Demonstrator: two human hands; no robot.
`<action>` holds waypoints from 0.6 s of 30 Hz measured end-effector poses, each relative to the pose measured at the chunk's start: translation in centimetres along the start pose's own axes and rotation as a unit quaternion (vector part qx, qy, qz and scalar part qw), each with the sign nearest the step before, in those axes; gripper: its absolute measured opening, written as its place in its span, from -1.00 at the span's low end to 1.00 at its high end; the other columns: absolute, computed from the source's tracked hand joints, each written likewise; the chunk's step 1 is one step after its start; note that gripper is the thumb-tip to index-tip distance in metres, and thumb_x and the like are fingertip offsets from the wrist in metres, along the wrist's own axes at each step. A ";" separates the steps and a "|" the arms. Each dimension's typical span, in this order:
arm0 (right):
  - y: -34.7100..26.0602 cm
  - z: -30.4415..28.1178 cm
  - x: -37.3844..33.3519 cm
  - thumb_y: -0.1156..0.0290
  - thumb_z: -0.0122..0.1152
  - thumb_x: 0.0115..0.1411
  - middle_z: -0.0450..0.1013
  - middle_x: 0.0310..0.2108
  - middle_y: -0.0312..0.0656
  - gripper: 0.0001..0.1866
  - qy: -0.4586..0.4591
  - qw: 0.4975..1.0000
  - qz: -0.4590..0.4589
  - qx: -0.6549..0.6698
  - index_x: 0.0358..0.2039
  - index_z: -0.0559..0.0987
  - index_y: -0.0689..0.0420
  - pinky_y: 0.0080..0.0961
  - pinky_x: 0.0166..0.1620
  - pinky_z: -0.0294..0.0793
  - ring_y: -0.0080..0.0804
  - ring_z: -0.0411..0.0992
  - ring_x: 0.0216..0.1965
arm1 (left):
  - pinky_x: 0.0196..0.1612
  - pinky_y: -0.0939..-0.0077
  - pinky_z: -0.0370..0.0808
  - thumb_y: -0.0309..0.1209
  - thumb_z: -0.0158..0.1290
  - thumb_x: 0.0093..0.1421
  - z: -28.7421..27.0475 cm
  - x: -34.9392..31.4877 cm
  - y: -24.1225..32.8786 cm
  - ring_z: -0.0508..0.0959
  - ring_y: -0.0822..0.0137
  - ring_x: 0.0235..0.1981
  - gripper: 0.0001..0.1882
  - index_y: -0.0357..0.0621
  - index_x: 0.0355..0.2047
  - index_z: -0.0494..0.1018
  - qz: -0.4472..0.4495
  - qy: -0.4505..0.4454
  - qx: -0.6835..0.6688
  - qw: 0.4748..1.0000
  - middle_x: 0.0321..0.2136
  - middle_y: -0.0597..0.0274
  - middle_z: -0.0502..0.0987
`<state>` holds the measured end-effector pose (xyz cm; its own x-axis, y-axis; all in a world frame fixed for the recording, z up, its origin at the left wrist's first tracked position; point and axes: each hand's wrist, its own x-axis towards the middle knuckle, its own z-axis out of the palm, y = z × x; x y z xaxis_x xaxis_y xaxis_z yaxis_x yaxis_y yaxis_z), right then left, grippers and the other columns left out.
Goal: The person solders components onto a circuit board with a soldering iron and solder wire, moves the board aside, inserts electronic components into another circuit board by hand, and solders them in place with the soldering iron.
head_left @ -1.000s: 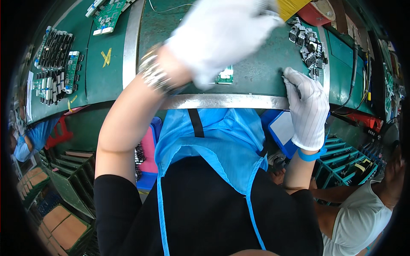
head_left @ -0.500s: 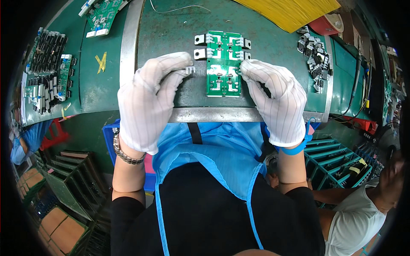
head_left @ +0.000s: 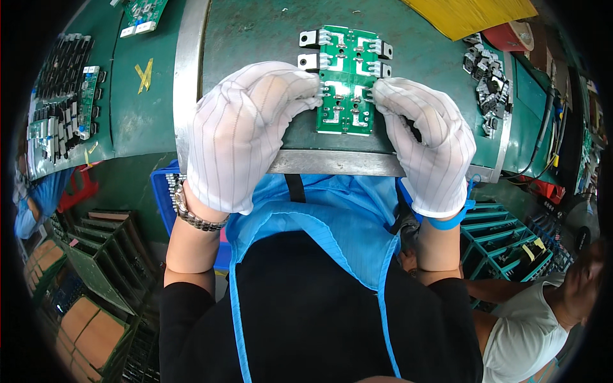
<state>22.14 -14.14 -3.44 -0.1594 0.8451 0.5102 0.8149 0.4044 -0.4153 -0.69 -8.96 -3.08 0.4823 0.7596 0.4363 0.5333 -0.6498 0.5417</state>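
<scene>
A green circuit board [head_left: 347, 121] lies on the green bench in front of me, with black three-legged power transistors [head_left: 309, 62] sticking out from both sides of its far half. My left hand [head_left: 246, 131], in a white striped glove, is pinched closed at the board's near left edge. Metal legs of a transistor poke from its fingertips over the board; the body is hidden. Gloved likewise, my right hand [head_left: 429, 137] pinches at the opposite edge, where short transistor legs [head_left: 368, 95] reach onto the board and the fingers cover the rest.
A pile of loose transistors [head_left: 488, 86] lies at the right, near a red container [head_left: 511, 37] and a yellow sheet [head_left: 472, 14]. Finished-looking boards [head_left: 60, 86] are stacked at the far left. A metal strip [head_left: 335, 163] edges the bench. Another person [head_left: 533, 319] is at lower right.
My left hand has moved right, bringing its transistor's legs from beside the board to its left edge. My right hand stays pinched at the right edge. The whole view has shifted slightly.
</scene>
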 end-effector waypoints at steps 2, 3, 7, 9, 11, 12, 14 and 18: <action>-0.1 -0.1 0.0 0.63 0.39 -0.05 0.62 -0.24 -0.25 -0.69 -0.006 1.000 0.004 0.002 -0.24 0.68 0.08 -0.41 -0.09 0.55 -0.29 0.58 -0.17 | -0.20 0.47 0.59 -0.55 0.28 0.02 0.2 0.0 0.0 0.67 0.21 -0.27 -0.78 -0.12 -0.28 0.65 0.005 0.001 0.019 1.000 -0.28 0.21 0.66; -0.2 -0.1 0.0 0.70 0.37 -0.05 0.63 -0.25 -0.17 -0.71 -0.009 1.000 0.008 0.001 -0.27 0.67 0.15 -0.42 -0.09 0.56 -0.23 0.60 -0.18 | -0.20 0.46 0.59 -0.55 0.27 0.02 0.2 0.1 0.0 0.67 0.22 -0.27 -0.78 -0.10 -0.27 0.66 0.011 0.008 0.034 0.999 -0.28 0.22 0.66; -0.3 -0.2 -0.1 0.71 0.35 -0.02 0.63 -0.25 -0.17 -0.71 -0.012 1.000 0.013 0.001 -0.25 0.67 0.16 -0.42 -0.08 0.56 -0.23 0.60 -0.18 | -0.19 0.46 0.60 -0.54 0.27 0.02 0.1 0.2 -0.1 0.67 0.23 -0.26 -0.76 -0.08 -0.24 0.66 0.023 -0.001 0.032 0.999 -0.27 0.22 0.67; -0.3 -0.2 -0.1 0.71 0.35 -0.03 0.63 -0.24 -0.17 -0.71 -0.012 1.000 0.008 0.004 -0.25 0.67 0.16 -0.41 -0.08 0.56 -0.23 0.60 -0.17 | -0.18 0.45 0.60 -0.54 0.27 0.02 0.1 0.2 -0.2 0.67 0.24 -0.25 -0.74 -0.06 -0.23 0.67 0.035 -0.003 0.033 0.999 -0.27 0.23 0.67; -0.3 -0.2 -0.1 0.71 0.34 -0.03 0.63 -0.24 -0.17 -0.70 -0.011 1.000 0.005 0.006 -0.25 0.66 0.15 -0.41 -0.08 0.57 -0.22 0.60 -0.16 | -0.17 0.45 0.60 -0.54 0.27 0.02 0.1 0.2 -0.2 0.67 0.24 -0.25 -0.74 -0.06 -0.23 0.67 0.040 -0.005 0.040 0.998 -0.27 0.23 0.67; -0.3 -0.2 -0.1 0.71 0.34 -0.03 0.63 -0.23 -0.17 -0.70 -0.023 1.000 0.008 0.002 -0.25 0.67 0.15 -0.39 -0.07 0.57 -0.22 0.59 -0.15 | -0.17 0.45 0.60 -0.54 0.27 0.02 0.1 0.1 -0.2 0.67 0.24 -0.25 -0.74 -0.06 -0.23 0.67 0.041 -0.005 0.047 0.998 -0.27 0.23 0.67; -0.2 -0.1 0.0 0.71 0.33 -0.03 0.63 -0.23 -0.17 -0.70 -0.033 0.999 0.011 -0.002 -0.25 0.67 0.14 -0.38 -0.06 0.56 -0.22 0.59 -0.15 | -0.17 0.45 0.60 -0.55 0.27 0.01 0.0 0.1 -0.2 0.67 0.23 -0.24 -0.74 -0.07 -0.23 0.66 0.036 -0.012 0.043 0.998 -0.27 0.22 0.66; 0.2 0.2 0.2 0.53 0.40 -0.06 0.56 -0.28 -0.34 -0.68 -0.014 1.000 -0.014 -0.021 -0.23 0.67 -0.02 -0.38 -0.16 0.52 -0.33 0.53 -0.22 | -0.15 0.41 0.58 -0.57 0.25 0.02 -0.2 0.1 -0.1 0.65 0.18 -0.23 -0.76 -0.11 -0.24 0.65 0.016 -0.037 0.048 0.998 -0.28 0.16 0.65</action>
<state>22.18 -13.81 -3.56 -0.1981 0.8429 0.5004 0.8326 0.4140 -0.3679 -0.83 -8.78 -2.96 0.5477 0.7365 0.3969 0.5787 -0.6761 0.4561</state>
